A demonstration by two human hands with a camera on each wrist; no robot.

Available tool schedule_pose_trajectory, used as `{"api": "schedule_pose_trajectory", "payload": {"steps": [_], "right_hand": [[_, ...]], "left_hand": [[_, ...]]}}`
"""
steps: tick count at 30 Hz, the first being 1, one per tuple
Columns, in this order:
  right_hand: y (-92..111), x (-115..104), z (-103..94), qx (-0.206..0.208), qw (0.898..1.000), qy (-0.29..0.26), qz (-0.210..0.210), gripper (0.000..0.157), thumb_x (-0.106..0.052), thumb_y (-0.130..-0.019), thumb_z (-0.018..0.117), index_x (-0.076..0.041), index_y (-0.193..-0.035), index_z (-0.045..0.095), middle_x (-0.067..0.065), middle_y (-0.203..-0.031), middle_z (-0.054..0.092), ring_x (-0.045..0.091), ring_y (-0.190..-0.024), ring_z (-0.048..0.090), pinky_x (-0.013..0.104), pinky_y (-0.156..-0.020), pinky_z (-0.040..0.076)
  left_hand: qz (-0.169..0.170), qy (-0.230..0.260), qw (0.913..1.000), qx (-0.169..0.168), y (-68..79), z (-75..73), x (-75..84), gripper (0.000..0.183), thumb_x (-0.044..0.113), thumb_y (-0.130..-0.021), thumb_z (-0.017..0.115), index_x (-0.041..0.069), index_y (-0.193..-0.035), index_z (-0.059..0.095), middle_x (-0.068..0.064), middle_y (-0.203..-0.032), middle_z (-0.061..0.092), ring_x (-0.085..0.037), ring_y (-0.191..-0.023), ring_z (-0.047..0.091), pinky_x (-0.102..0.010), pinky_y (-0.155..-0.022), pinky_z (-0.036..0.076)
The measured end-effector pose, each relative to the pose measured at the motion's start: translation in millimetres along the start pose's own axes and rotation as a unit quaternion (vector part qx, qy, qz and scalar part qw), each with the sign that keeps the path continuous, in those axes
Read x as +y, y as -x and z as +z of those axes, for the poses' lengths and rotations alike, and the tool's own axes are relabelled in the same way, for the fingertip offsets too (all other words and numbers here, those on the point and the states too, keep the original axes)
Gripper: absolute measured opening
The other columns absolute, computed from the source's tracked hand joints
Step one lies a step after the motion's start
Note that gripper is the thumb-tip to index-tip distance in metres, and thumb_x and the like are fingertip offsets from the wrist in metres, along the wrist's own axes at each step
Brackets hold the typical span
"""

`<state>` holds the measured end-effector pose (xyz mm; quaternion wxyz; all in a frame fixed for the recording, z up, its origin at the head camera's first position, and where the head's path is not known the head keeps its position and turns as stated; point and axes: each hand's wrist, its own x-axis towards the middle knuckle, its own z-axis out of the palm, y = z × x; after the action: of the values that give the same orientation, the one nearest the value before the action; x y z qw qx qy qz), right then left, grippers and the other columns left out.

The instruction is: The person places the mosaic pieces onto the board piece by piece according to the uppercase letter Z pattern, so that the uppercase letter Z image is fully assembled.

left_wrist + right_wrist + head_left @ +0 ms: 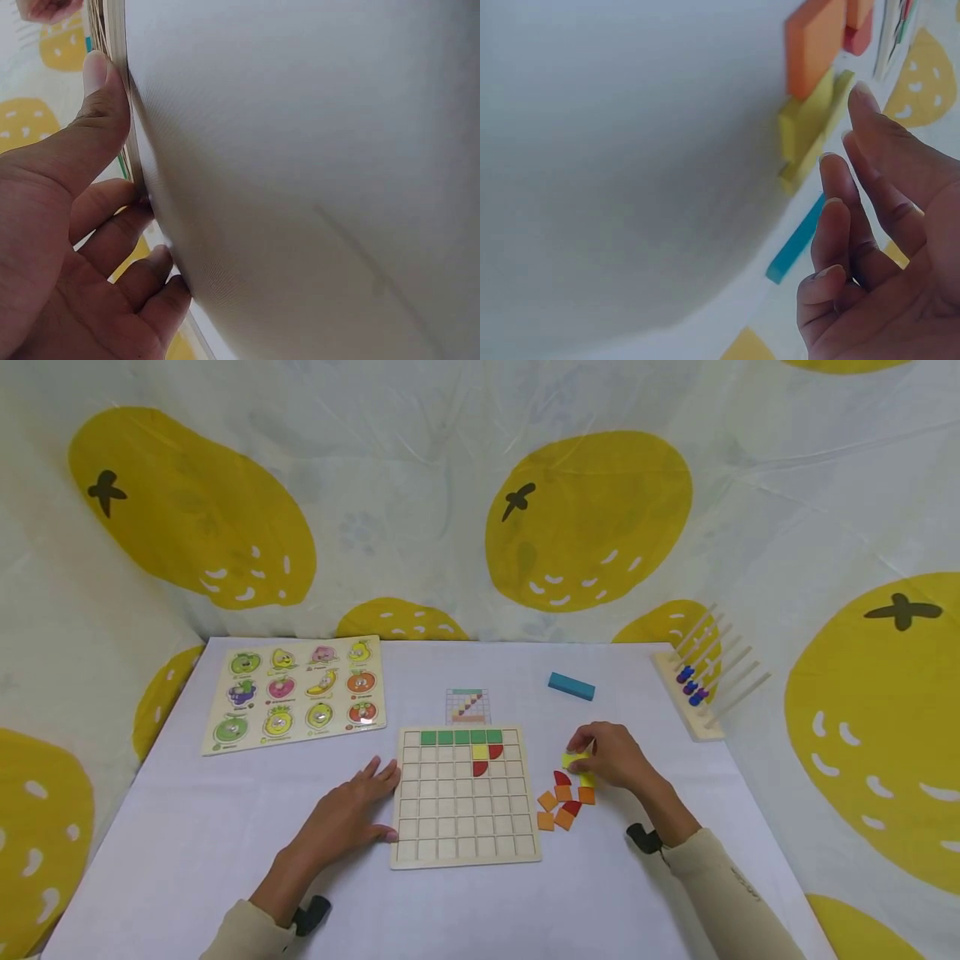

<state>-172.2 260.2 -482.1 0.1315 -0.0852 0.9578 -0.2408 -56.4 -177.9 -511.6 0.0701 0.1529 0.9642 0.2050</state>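
A wooden grid board point(465, 847) lies flat on the table. Its top row holds several green squares point(462, 737); below them sit a yellow square point(480, 752) and two red quarter-circles, one right of it point(495, 751) and one under it. My left hand point(352, 806) rests against the board's left edge, thumb point(105, 105) and fingers spread along the side. Right of the board, my right hand point(617, 758) is over loose yellow tiles point(810, 124), its thumb tip right by them. A gap shows between thumb and fingers in the right wrist view.
Orange squares point(546, 821) and red quarter-circles point(562, 778) lie loose between board and right hand. A pattern card point(468, 706) sits behind the board, a blue bar point(572, 686) right of it. A fruit puzzle point(300, 689) lies back left; a peg stand point(697, 718) is back right.
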Motion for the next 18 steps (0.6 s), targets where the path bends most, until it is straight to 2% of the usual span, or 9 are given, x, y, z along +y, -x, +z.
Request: {"api": "schedule_pose_trajectory", "payload": {"steps": [10,18], "right_hand": [[-9.8,-5.3,9.8,-0.013,1.000,0.000,0.007,0.018,-0.015,-0.086,0.090,-0.015,-0.096,0.075,0.002,-0.093,0.069,0.022,-0.089,0.059,0.031,-0.080,0.055],[-16.1,-17.8,11.8,-0.008,1.000,-0.027,0.000,0.016,-0.009,-0.086,0.087,-0.016,-0.087,0.072,0.003,-0.084,0.065,0.023,-0.084,0.059,0.029,-0.072,0.058]], "left_hand": [[0.002,0.003,1.0000,0.000,0.4,-0.2,-0.2,0.107,0.043,-0.068,0.097,0.012,-0.159,0.049,-0.005,-0.167,0.045,-0.037,-0.159,0.038,-0.062,-0.114,0.049],[0.000,0.006,1.0000,0.000,1.5,-0.7,-0.2,0.107,0.043,-0.068,0.097,0.012,-0.159,0.049,-0.004,-0.167,0.045,-0.037,-0.159,0.037,-0.063,-0.115,0.048]]}}
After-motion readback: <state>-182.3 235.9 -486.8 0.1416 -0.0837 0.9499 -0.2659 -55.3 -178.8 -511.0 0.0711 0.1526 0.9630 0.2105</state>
